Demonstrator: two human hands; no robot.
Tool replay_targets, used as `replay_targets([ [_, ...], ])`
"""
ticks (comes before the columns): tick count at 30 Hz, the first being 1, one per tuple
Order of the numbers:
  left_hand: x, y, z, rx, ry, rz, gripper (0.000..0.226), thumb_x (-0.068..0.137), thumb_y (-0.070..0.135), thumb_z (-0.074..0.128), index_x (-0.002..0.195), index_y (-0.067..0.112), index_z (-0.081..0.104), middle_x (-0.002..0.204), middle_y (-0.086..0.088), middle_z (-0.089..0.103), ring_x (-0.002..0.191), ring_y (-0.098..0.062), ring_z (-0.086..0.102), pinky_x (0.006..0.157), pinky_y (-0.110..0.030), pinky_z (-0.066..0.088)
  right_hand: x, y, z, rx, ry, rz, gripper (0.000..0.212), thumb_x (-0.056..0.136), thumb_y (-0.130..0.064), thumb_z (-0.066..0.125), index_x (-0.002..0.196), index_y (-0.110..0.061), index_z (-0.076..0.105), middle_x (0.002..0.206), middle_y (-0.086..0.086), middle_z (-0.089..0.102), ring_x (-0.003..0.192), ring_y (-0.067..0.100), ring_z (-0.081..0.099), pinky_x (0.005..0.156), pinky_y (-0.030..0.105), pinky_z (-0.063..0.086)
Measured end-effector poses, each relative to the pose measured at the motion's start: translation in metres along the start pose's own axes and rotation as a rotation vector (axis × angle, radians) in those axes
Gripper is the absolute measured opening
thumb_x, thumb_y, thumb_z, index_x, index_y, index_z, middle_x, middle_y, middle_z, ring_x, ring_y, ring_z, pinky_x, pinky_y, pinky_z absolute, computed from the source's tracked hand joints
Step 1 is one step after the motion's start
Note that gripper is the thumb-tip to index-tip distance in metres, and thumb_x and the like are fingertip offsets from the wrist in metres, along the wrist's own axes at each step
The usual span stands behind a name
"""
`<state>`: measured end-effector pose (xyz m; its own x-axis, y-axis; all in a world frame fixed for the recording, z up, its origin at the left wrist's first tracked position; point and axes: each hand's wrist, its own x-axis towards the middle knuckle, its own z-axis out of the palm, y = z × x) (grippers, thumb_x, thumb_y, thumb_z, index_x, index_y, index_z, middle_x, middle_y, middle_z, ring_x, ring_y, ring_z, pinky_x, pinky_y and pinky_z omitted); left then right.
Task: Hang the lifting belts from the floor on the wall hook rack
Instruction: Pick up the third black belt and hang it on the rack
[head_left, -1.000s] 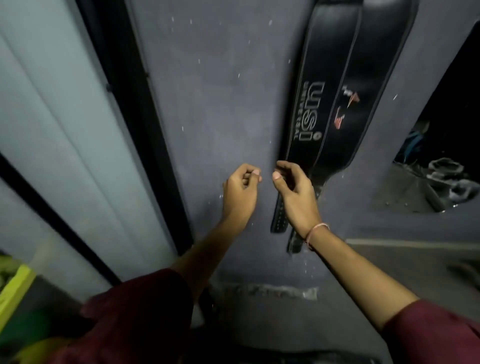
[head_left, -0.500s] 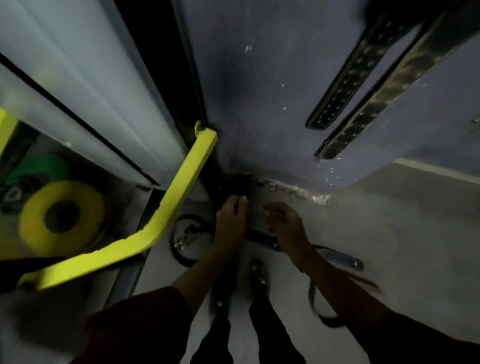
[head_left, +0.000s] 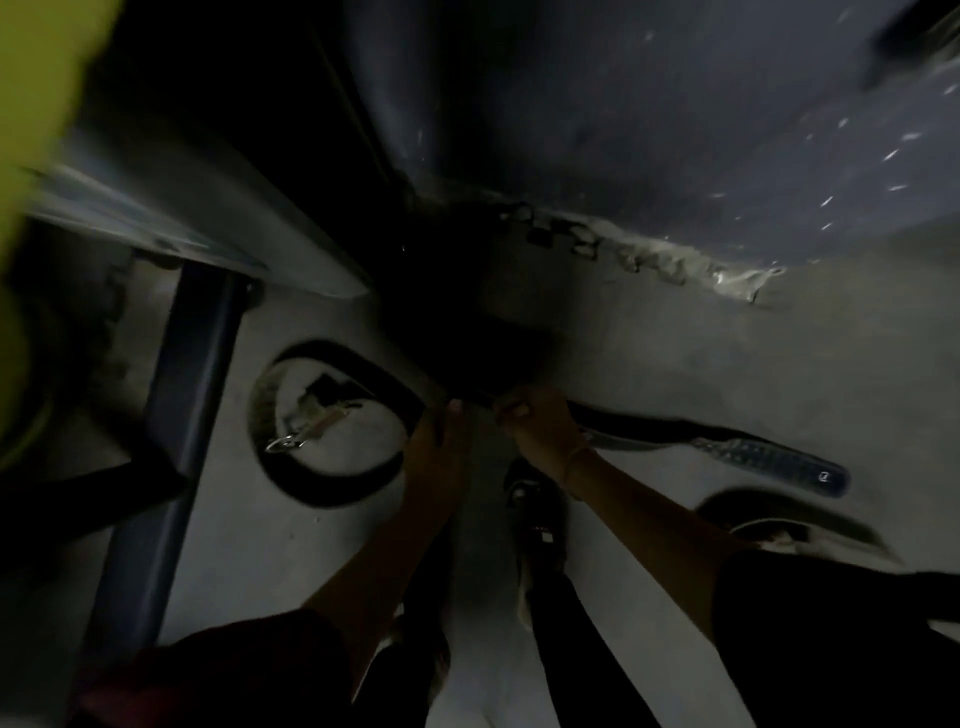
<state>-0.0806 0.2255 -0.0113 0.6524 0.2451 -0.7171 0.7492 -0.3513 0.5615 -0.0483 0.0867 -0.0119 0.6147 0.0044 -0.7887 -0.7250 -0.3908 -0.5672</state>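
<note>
The view is dark and blurred, looking down at the pale floor by the wall. A long black lifting belt lies flat on the floor, stretching to the right. My right hand is at its left end with fingers curled round it. My left hand reaches down just beside it; its fingertips are lost in shadow. A coiled black belt with a metal clip lies to the left. Another curled belt lies at the lower right, partly behind my right arm.
The grey-blue wall rises straight ahead with a rough seam at its foot. A dark metal frame post runs along the left, with a yellow bar blurred at the left edge. My shoes stand below the hands.
The view swung down from the hung belts on the wall to the floor. Both hands dropped to the floor, and my right hand has closed on the long belt's end.
</note>
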Motion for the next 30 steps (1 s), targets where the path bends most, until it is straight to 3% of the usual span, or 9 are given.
replay_targets([
  [3, 0.053, -0.05, 0.023, 0.0, -0.049, -0.076, 0.034, 0.105, 0.031, 0.042, 0.129, 0.011, 0.058, 0.12, -0.004, 0.063, 0.106, -0.02, 0.058, 0.092, -0.018, 0.045, 0.067, 0.043, 0.023, -0.077, 0.013, -0.046, 0.005, 0.091, -0.007, 0.064, 0.095, -0.006, 0.067, 0.1, 0.015, 0.068, 0.098, 0.028, 0.063, 0.088, 0.041, 0.052],
  [6, 0.097, -0.089, 0.04, -0.089, -0.061, -0.189, 0.02, 0.103, 0.01, 0.045, 0.117, 0.001, 0.057, 0.116, -0.022, 0.062, 0.109, -0.038, 0.06, 0.081, -0.031, 0.049, 0.115, 0.067, 0.041, -0.12, 0.055, -0.094, 0.022, 0.091, -0.008, 0.065, 0.112, 0.0, 0.065, 0.114, 0.019, 0.067, 0.108, 0.031, 0.064, 0.093, 0.044, 0.052],
  [9, 0.124, -0.11, 0.055, -0.104, -0.066, -0.189, 0.024, 0.094, 0.029, 0.055, 0.11, 0.012, 0.054, 0.115, -0.017, 0.06, 0.111, -0.035, 0.058, 0.094, -0.04, 0.048, 0.152, 0.089, 0.057, -0.176, 0.039, -0.109, 0.026, 0.09, -0.006, 0.065, 0.116, -0.004, 0.063, 0.119, 0.018, 0.063, 0.111, 0.033, 0.062, 0.095, 0.045, 0.051],
  [14, 0.15, -0.119, 0.067, -0.105, -0.092, -0.182, 0.031, 0.094, 0.034, 0.054, 0.121, 0.019, 0.058, 0.119, -0.015, 0.066, 0.114, -0.036, 0.062, 0.099, -0.044, 0.049, 0.186, 0.119, 0.07, -0.501, 0.04, -0.062, 0.047, 0.092, -0.02, 0.065, 0.136, -0.013, 0.051, 0.126, 0.017, 0.063, 0.116, 0.039, 0.06, 0.095, 0.049, 0.052],
  [18, 0.151, -0.122, 0.072, -0.174, -0.082, -0.236, 0.028, 0.103, 0.029, 0.049, 0.126, 0.016, 0.056, 0.097, 0.002, 0.066, 0.083, -0.013, 0.064, 0.066, -0.024, 0.048, 0.179, 0.128, 0.075, -0.715, 0.093, -0.054, 0.046, 0.096, -0.028, 0.058, 0.14, -0.019, 0.049, 0.125, 0.017, 0.065, 0.118, 0.039, 0.059, 0.096, 0.044, 0.046],
  [21, 0.141, -0.118, 0.068, -0.18, -0.079, -0.245, 0.027, 0.104, 0.026, 0.048, 0.127, 0.013, 0.054, 0.092, 0.001, 0.063, 0.075, -0.009, 0.06, 0.054, -0.014, 0.047, 0.154, 0.127, 0.074, -0.644, 0.171, -0.085, 0.04, 0.093, -0.029, 0.061, 0.132, -0.018, 0.056, 0.12, 0.015, 0.068, 0.114, 0.037, 0.061, 0.096, 0.042, 0.044],
  [25, 0.109, -0.092, 0.055, -0.257, -0.099, -0.235, 0.041, 0.101, 0.034, 0.053, 0.136, 0.012, 0.051, 0.124, -0.009, 0.063, 0.108, -0.026, 0.063, 0.082, -0.029, 0.049, 0.102, 0.097, 0.053, -0.501, 0.321, -0.107, 0.031, 0.093, -0.032, 0.062, 0.116, -0.012, 0.067, 0.105, 0.017, 0.073, 0.101, 0.038, 0.066, 0.09, 0.047, 0.05],
  [28, 0.075, -0.058, 0.041, -0.303, -0.133, -0.202, 0.047, 0.096, 0.044, 0.056, 0.13, 0.011, 0.053, 0.119, -0.013, 0.062, 0.108, -0.027, 0.061, 0.079, -0.032, 0.052, 0.058, 0.056, 0.032, -0.317, 0.354, -0.128, 0.025, 0.089, -0.026, 0.069, 0.109, -0.012, 0.072, 0.101, 0.016, 0.074, 0.097, 0.035, 0.068, 0.082, 0.043, 0.055],
  [30, 0.057, -0.031, 0.031, -0.289, -0.093, -0.185, 0.066, 0.085, 0.058, 0.059, 0.132, 0.012, 0.048, 0.126, -0.016, 0.062, 0.115, -0.035, 0.062, 0.09, -0.039, 0.052, 0.034, 0.027, 0.018, -0.209, 0.331, -0.138, 0.025, 0.087, -0.023, 0.072, 0.108, -0.012, 0.072, 0.1, 0.013, 0.074, 0.096, 0.031, 0.069, 0.081, 0.038, 0.055],
])
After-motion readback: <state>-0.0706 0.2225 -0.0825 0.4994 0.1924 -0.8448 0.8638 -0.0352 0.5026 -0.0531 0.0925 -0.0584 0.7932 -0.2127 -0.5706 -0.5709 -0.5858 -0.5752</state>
